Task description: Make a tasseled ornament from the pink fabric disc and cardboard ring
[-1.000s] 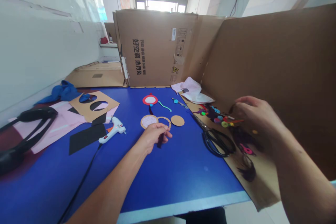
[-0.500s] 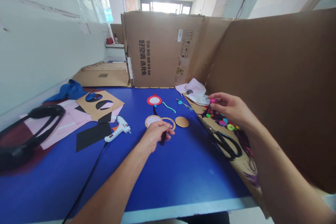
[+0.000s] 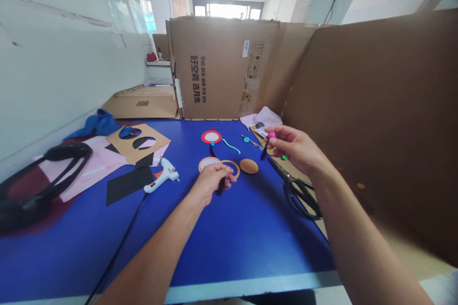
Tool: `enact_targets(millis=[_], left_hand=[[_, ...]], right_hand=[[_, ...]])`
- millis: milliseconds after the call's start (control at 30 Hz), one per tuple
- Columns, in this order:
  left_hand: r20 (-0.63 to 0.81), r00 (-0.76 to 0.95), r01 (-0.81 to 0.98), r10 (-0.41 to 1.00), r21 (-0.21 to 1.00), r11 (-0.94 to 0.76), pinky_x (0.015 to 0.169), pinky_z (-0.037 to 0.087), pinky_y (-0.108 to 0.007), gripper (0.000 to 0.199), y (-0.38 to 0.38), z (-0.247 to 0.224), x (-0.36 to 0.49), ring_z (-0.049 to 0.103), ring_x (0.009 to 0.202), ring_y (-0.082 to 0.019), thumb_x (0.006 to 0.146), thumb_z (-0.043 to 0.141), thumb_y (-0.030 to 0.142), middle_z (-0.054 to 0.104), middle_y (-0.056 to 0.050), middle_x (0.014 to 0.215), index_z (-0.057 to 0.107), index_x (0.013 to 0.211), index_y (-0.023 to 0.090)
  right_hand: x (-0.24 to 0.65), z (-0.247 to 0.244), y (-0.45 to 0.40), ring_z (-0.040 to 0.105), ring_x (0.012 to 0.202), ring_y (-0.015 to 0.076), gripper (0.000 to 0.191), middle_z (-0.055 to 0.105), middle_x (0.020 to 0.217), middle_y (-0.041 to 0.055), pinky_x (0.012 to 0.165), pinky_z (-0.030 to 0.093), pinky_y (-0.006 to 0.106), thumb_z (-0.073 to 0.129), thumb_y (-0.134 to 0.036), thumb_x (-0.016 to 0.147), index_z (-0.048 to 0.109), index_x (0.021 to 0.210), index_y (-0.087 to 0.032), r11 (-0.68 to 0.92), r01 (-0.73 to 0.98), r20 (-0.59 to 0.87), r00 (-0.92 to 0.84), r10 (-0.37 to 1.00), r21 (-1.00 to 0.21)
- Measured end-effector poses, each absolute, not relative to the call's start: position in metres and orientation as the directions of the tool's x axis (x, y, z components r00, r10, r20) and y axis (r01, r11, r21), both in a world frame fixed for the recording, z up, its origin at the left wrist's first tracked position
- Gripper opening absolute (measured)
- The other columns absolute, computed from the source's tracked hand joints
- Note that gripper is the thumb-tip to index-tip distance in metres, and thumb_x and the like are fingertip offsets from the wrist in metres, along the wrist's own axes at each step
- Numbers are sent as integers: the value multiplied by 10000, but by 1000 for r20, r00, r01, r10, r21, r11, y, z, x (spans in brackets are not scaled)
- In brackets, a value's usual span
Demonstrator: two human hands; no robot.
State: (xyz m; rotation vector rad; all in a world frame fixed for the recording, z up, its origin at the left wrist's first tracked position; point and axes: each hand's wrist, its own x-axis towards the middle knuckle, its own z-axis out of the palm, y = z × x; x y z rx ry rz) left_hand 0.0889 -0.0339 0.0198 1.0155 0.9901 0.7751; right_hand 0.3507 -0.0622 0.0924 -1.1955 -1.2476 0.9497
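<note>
My left hand pinches a small dark tassel above the blue table; its upper end is hidden by my fingers. In my right hand, thumb and fingers close on a pink bead, with a dark tassel hanging below it. Just beyond my left hand lie a cardboard disc with a pale face and a cardboard ring, both partly covered. A plain cardboard disc rests to their right. Farther back sits a red-rimmed round piece with a blue bead and dark tassel.
Black-handled scissors lie under my right forearm. A white glue gun, corded, rests at left near a black sheet and a cardboard sheet with holes. A green strip lies mid-table. Tall cardboard walls the back and right.
My right hand has moved left and inward from the pile of beads and tassels, carrying the pink bead and its tassel. My left hand stays nearly still.
</note>
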Motion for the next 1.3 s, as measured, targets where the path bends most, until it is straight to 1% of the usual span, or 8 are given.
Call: enact_targets(millis=[200, 433, 600, 700, 767, 867, 1033, 1300], left_hand=[[-216, 311, -147, 926, 951, 271, 532, 462, -224, 133, -31, 25, 83, 601, 519, -100, 827, 771, 264, 753, -60, 740, 695, 804, 158], [-182, 259, -209, 949, 948, 239, 574, 489, -239, 221, -26, 20, 80, 596, 530, -100, 838, 812, 351, 750, -60, 734, 709, 862, 158], [-185, 239, -254, 953, 935, 246, 599, 511, -245, 181, -20, 22, 73, 614, 557, -105, 848, 789, 305, 756, -68, 751, 706, 884, 149], [-157, 154, -317, 975, 927, 200, 566, 493, -242, 210, -12, 27, 64, 604, 538, -109, 822, 815, 313, 743, -53, 724, 694, 894, 157], [-140, 90, -349, 986, 923, 163, 542, 474, -232, 230, -5, 30, 56, 595, 523, -106, 809, 824, 316, 732, -39, 704, 689, 912, 162], [-128, 27, -363, 991, 923, 129, 534, 473, -228, 241, 3, 32, 47, 602, 524, -108, 802, 824, 320, 735, -36, 716, 682, 919, 164], [-142, -5, -366, 990, 921, 130, 526, 474, -229, 197, 6, 31, 44, 611, 529, -114, 808, 791, 281, 743, -39, 729, 684, 922, 161], [-152, 29, -346, 988, 926, 152, 533, 483, -231, 207, 2, 26, 52, 604, 523, -113, 802, 801, 279, 739, -46, 715, 685, 922, 158]], right_hand=[[322, 80, -46, 656, 770, 129, 467, 740, 985, 25, 641, 507, 240, 928, -393, 748, 763, 1161, -250, 106, -108, 112, -45, 993, -988], [321, 55, -41, 666, 771, 146, 505, 740, 962, 33, 642, 507, 254, 932, -437, 719, 761, 1152, -244, 49, -100, 52, -19, 998, -994], [346, 36, -38, 678, 761, 191, 498, 748, 943, 51, 658, 504, 296, 838, -485, 747, 739, 1152, -213, 39, 230, 98, 250, 963, -972], [361, 32, -40, 674, 784, 240, 377, 751, 877, 67, 675, 461, 333, 692, -484, 864, 766, 1121, -219, -54, 620, 281, 430, 858, -783], [367, 35, -44, 684, 841, 283, 354, 772, 904, 92, 693, 439, 356, 637, -491, 909, 786, 1103, -236, -190, 750, 353, 499, 792, -634], [370, 42, -50, 690, 881, 317, 381, 788, 965, 130, 695, 430, 368, 600, -519, 939, 799, 1108, -242, -318, 764, 380, 580, 721, -561], [371, 44, -55, 683, 923, 324, 370, 776, 1035, 153, 725, 456, 376, 573, -472, 962, 783, 1149, -232, -265, 778, 480, 577, 661, -570], [376, 41, -50, 642, 757, 262, 192, 702, 791, 68, 696, 444, 356, 588, -402, 912, 709, 920, -254, -192, 752, 407, 531, 743, -631]])
